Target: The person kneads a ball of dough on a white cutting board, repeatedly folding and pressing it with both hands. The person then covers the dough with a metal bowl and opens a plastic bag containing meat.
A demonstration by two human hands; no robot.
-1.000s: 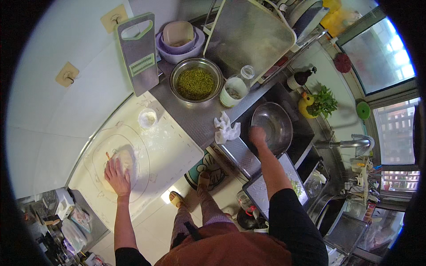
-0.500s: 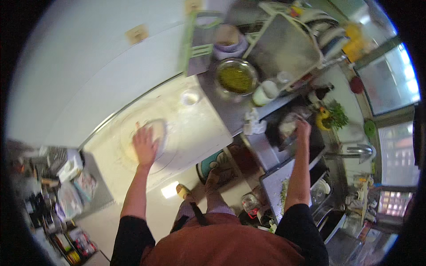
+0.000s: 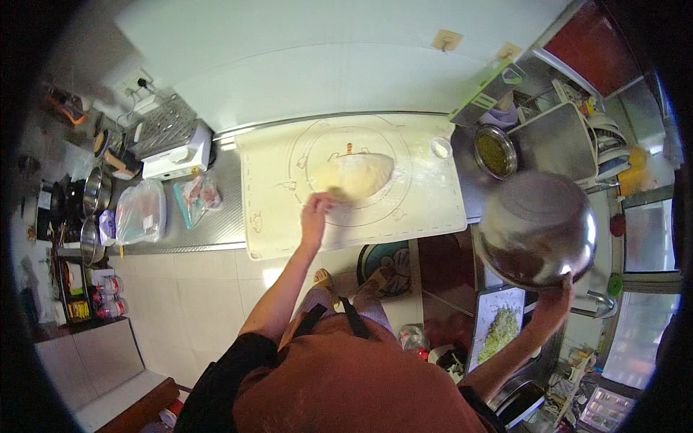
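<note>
A pale round of dough (image 3: 359,177) lies on the floured cream mat (image 3: 271,231), beneath a dusting of flour. My left hand (image 3: 316,211) is at its near left edge, fingers drawn together; anything small between them is too blurred to make out. Off to the right, a large shiny metal bowl (image 3: 538,224) is in the air, its rounded outside turned toward me. My right hand (image 3: 554,299) grips its near rim, with part of the fingers hidden. The bowl covers most of the sink area behind it.
A small white cup (image 3: 441,148) stands at the mat's right corner, near a metal bowl of green contents (image 3: 495,151). Chopped greens (image 3: 500,333) lie on a tray at the right. Packages and a plastic-covered container (image 3: 141,211) sit on the left counter.
The view has swung left. My left hand has gone from lying flat on the dough to its near edge, fingers gathered. My right hand has brought the metal bowl up from the sink.
</note>
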